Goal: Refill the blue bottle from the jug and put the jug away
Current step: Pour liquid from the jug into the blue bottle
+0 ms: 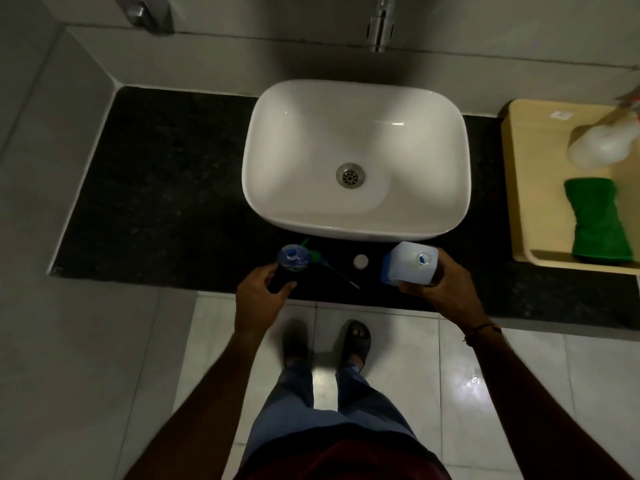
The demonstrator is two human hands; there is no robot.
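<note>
Fingers point(268, 270) of the left hand point(263, 292) curl round the small blue plastic bottle point(292, 259), upright on the black stone surface point(173, 202) before the white basin point(356, 98). Right hand point(440, 285) grips the translucent white plastic jug point(408, 263), uncapped, well right of the bottle.

Two hands: left hand point(263, 289) at seven o'clock of the basin point(263, 188), right hand point(440, 289) at five. One basin, one drain point(350, 175), one tap point(381, 26) at twelve. One blue bottle point(292, 259), one jug point(408, 263), one white cap point(361, 261) at six, one green pump head point(316, 257). At three o'clock, one tray point(526, 168) with one white spray bottle point(602, 147) and one green cloth point(597, 223). One wall dispenser point(145, 8) at eleven. Two sandals point(356, 341).
</note>
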